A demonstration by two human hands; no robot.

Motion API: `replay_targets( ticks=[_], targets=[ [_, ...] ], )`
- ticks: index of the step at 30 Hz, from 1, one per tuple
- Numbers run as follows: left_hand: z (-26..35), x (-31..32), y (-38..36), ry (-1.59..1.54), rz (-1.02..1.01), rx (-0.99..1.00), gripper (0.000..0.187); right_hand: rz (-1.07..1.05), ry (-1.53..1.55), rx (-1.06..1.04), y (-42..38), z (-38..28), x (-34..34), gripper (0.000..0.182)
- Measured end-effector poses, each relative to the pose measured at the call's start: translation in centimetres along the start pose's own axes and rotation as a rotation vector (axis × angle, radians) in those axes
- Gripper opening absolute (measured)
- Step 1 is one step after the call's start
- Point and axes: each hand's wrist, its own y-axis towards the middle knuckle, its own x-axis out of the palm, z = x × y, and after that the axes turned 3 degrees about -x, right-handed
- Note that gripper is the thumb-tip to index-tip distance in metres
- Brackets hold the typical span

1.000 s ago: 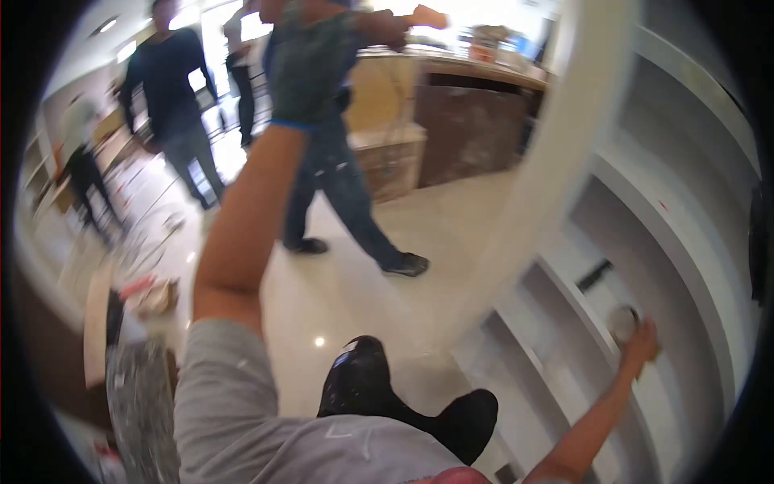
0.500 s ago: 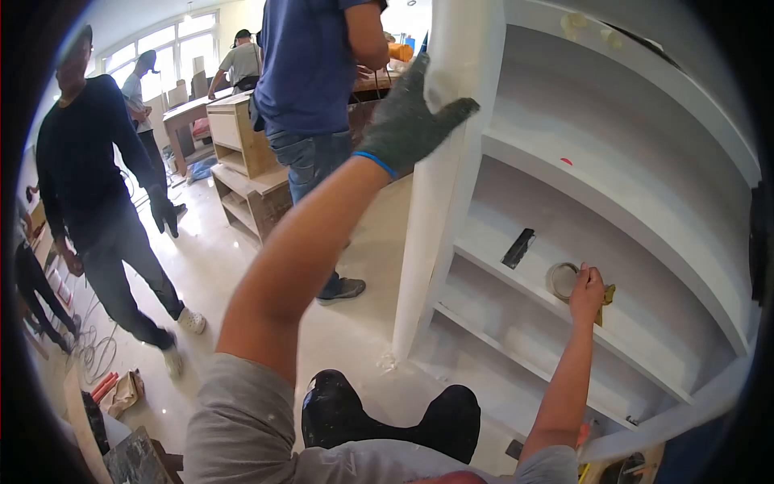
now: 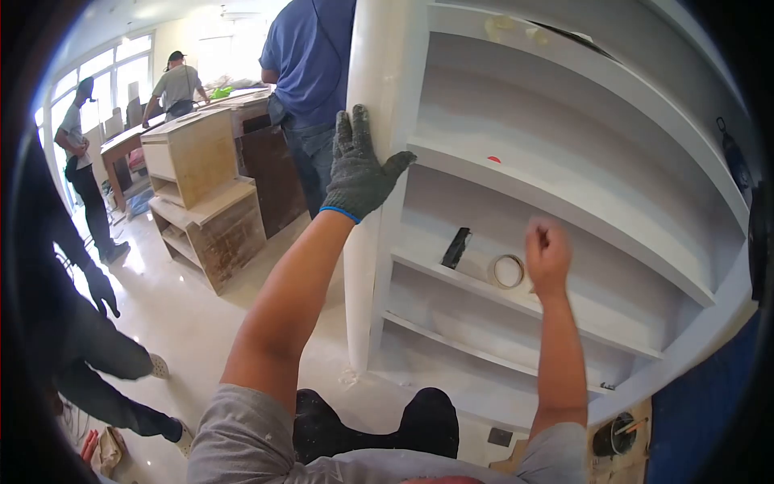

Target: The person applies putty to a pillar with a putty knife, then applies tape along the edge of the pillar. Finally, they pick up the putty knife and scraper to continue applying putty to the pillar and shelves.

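Observation:
My left hand (image 3: 363, 165), in a dark grey work glove with a blue cuff, lies flat against the white side panel (image 3: 372, 266) of a shelf unit, fingers stretched out and thumb apart. My bare right hand (image 3: 548, 256) is raised in front of the middle shelf, its fingers curled closed and a little blurred; what they hold, if anything, is hidden. Just left of it, a roll of tape (image 3: 494, 269) stands on the shelf. Beside the roll lies a flat black piece (image 3: 456, 248). A small red spot (image 3: 494, 160) marks the shelf above.
Wooden cabinets (image 3: 201, 161) stand at the back left. A person in a blue shirt (image 3: 310, 64) is just behind the panel, and another in dark clothes (image 3: 89, 331) is close on my left. A black bucket (image 3: 614, 436) sits low on the right.
My view has turned right. My right hand has come up from beside the tape roll, and the yellow-brown thing by it no longer shows. My left hand now lies lower on the panel.

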Motion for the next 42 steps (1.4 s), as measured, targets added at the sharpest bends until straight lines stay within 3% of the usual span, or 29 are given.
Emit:
replay_targets(
  ticks=[2,4,7,10,16,23,25,30,32,35,36,37,38,39,42],
  targets=[
    [-0.1,0.0,-0.3,-0.007,-0.002,0.011,0.116,0.217,0.120,0.034,6.2,-2.7,-1.8,0.026],
    [-0.4,0.2,-0.1,-0.018,0.028,0.047,0.117,0.175,0.595,0.365,13.2,-3.3,-4.1,0.038],
    [0.2,-0.3,0.1,0.032,-0.032,0.038,0.116,0.107,1.126,0.528,22.0,-2.2,-5.3,0.053],
    [0.2,-0.4,0.1,0.043,-0.035,0.038,0.116,0.166,1.051,0.605,25.9,-6.5,-5.4,0.059],
    [-0.2,0.0,0.0,-0.025,0.005,0.013,0.117,0.286,1.054,0.722,30.1,-7.6,-3.7,0.038],
    [0.6,-1.2,-0.2,-0.041,-0.081,-0.049,0.119,0.390,1.086,0.584,31.0,-7.9,-3.3,0.020],
    [0.3,-1.0,-0.2,-0.031,-0.075,-0.032,0.119,0.399,1.090,0.539,29.4,-8.9,-4.3,0.019],
    [0.2,-1.5,-0.1,-0.002,-0.079,-0.010,0.117,0.049,1.178,0.440,20.0,-9.6,-3.7,0.019],
    [0.0,-2.1,-0.7,0.003,-0.053,0.040,0.114,-0.007,1.225,0.533,14.3,-10.5,-2.5,0.020],
    [-0.1,-5.6,-5.8,-0.313,-0.116,0.077,0.102,-0.151,1.287,0.698,5.9,-11.8,-0.6,0.023],
    [-0.7,-4.7,-8.8,-0.579,-0.139,0.053,0.087,-0.196,1.273,0.777,3.3,-12.6,0.0,0.024],
    [-1.4,-3.5,-12.1,-0.818,-0.261,0.006,0.077,-0.248,1.264,0.858,0.7,-13.2,0.7,0.025],
    [0.3,-4.8,-15.2,-1.199,-0.467,-0.235,0.068,-0.304,1.250,0.943,-1.9,-13.6,1.4,0.026],
    [1.3,-4.8,-18.3,-1.458,-0.518,-0.445,0.060,-0.382,1.299,0.969,-4.3,-13.5,2.3,0.025],
    [2.2,-5.3,-23.2,-1.221,-0.573,-0.773,0.038,-0.586,1.334,1.060,-9.7,-13.3,4.5,0.022]
  ],
)
